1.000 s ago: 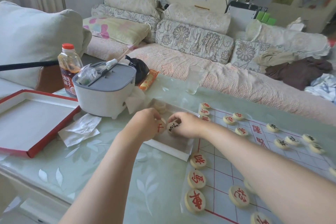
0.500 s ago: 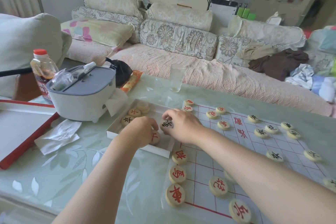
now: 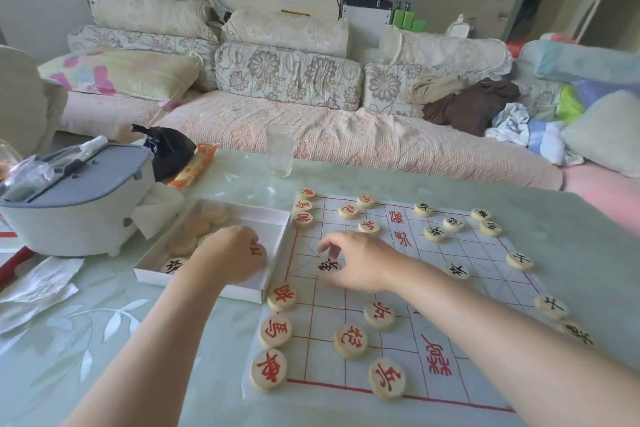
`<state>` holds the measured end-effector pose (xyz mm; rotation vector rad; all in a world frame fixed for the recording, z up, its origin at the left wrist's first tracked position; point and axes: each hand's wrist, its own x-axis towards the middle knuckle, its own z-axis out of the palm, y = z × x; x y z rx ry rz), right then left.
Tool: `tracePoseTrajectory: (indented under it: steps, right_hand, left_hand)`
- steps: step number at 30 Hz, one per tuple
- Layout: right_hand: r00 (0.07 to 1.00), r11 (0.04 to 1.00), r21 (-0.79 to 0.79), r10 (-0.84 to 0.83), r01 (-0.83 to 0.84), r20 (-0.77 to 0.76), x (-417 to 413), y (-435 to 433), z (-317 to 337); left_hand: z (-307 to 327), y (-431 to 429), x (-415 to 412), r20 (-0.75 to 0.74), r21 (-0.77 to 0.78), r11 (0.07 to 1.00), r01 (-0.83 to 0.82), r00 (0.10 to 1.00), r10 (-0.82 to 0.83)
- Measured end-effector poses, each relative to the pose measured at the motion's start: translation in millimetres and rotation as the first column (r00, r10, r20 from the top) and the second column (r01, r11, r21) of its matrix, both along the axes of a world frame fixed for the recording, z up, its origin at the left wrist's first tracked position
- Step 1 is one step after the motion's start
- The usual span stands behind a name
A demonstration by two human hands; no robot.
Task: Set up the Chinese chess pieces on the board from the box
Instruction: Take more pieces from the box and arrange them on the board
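Right hand (image 3: 360,260) moved from the box edge out over the board since half a second ago, taking the round pale wooden piece with a black character (image 3: 328,266) with it. Its fingertips pinched that piece at frame centre, over the diagonal-crossed squares by the board's left edge. Couldn't tell whether the piece touched the sheet or hung just above it.

Left hand (image 3: 230,258) stayed inside the shallow white cardboard box (image 3: 207,288), left of centre. Its fingers were curled round a round pale wooden piece with a red character (image 3: 257,251). The hands were apart, with the box's right wall between them.

The white sheet board with red grid lines (image 3: 322,360) lay flat on the pale green glass table with a leaf pattern (image 3: 104,340), touching the box's right side. Three red-character pieces sat in a column at lower centre (image 3: 275,329) and three more at the board's upper-left corner (image 3: 303,205). Black-character pieces (image 3: 434,233) were scattered toward the right.

More pieces lay in the box: one black-character piece (image 3: 172,265) at its lower left and several blank-side-up discs (image 3: 197,225) above it.

At left stood a white tub with a grey lid (image 3: 79,204), with crumpled white tissue (image 3: 34,288) below it. A clear drinking glass (image 3: 281,149) stood at the table's upper-centre edge.
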<state>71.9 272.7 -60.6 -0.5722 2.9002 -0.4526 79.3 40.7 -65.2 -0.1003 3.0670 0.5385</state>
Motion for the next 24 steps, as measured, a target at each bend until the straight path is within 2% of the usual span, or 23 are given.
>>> tracePoseTrajectory:
  steps: [3,7,11,13,15,17,19,22,24]
  right_hand:
    - [0.997,1.0,0.008,0.015,-0.016,0.072,10.4,10.4,-8.4]
    - [0.995,1.0,-0.009,0.013,-0.012,0.1,16.9,14.2,-13.3]
    - [0.994,1.0,-0.023,0.021,-0.019,0.103,15.5,12.8,-13.3]
    - [0.995,0.993,-0.114,0.016,-0.004,0.103,15.9,10.1,-11.3]
    - [0.999,0.966,-0.258,0.025,-0.015,0.036,15.0,3.8,-9.0]
    - [0.999,0.917,-0.396,0.033,-0.042,-0.029,12.7,-4.1,-7.0]
    - [0.997,0.889,-0.453,0.042,-0.065,-0.062,10.1,-10.4,-5.5]
    - [0.996,0.893,-0.445,0.036,-0.067,-0.078,7.9,-16.3,-7.4]
    - [0.997,0.912,-0.408,0.013,-0.043,-0.077,4.4,-20.1,-13.2]
  left_hand:
    - [6.5,13.6,-0.3,-0.059,0.188,0.982,0.024,0.998,-0.013]
    - [6.1,33.0,3.0,-0.083,0.463,0.885,0.051,0.996,-0.014]
    - [-0.9,41.7,5.6,-0.023,0.598,0.798,0.073,0.997,-0.073]
    - [-2.4,41.5,4.9,0.003,0.657,0.749,0.081,0.994,-0.11]
    - [-1.3,42.3,6.2,0.009,0.704,0.705,0.082,0.992,-0.125]
    - [0.0,44.0,8.0,0.032,0.74,0.671,0.044,0.994,-0.1]
    - [0.7,43.8,9.7,0.05,0.764,0.645,0.007,0.996,-0.069]
    - [-1.5,38.6,9.1,0.035,0.718,0.696,-0.001,0.999,-0.034]
    - [-5.3,31.1,9.7,-0.034,0.554,0.831,0.046,0.999,-0.033]
